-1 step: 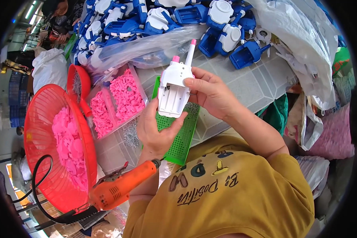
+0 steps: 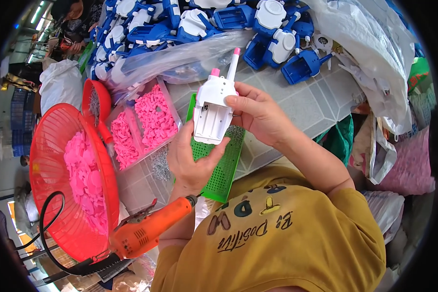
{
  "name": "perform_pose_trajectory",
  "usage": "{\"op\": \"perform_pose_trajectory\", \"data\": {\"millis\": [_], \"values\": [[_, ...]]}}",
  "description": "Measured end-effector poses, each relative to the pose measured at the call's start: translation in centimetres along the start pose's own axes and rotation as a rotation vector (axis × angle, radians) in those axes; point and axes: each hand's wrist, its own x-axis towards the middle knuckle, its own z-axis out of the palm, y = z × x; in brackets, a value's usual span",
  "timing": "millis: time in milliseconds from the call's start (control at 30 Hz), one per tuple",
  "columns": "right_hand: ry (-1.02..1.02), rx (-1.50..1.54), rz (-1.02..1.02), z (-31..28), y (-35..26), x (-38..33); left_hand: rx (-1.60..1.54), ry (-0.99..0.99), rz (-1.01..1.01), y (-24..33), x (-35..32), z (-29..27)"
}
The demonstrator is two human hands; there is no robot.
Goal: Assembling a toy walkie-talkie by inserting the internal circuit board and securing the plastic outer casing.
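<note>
A white toy walkie-talkie (image 2: 213,108) is held up in both hands, its pink-tipped antenna pointing away from me and its open battery bay facing up. A pink knob (image 2: 215,72) sits on its top beside the antenna. My left hand (image 2: 192,155) grips its lower left edge and bottom, thumb and fingers on either side. At the upper right side, my right hand (image 2: 258,109) pinches it with the thumb on the casing. Below lies a green perforated tray (image 2: 224,170). An orange electric screwdriver (image 2: 153,228) hangs at the lower left, close to my left forearm.
A red basket (image 2: 109,180) of pink parts stands left, near a red scoop (image 2: 93,92) with screws. A clear tray (image 2: 173,104) holds small pink pieces; loose screws (image 2: 159,163) lie beside it. Blue-and-white toy casings (image 2: 194,24) pile at the back. Another person (image 2: 75,29) is far left.
</note>
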Motion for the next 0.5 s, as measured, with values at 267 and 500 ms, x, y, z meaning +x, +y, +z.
{"op": "perform_pose_trajectory", "data": {"millis": [267,500], "values": [[-0.026,0.021,-0.015,0.4,0.5,-0.3,0.095,0.053,0.073,-1.0,-0.4,0.2],[-0.204,0.160,0.066,0.8,1.3,0.0,0.121,0.115,0.364,-1.3,0.6,-0.8]]}}
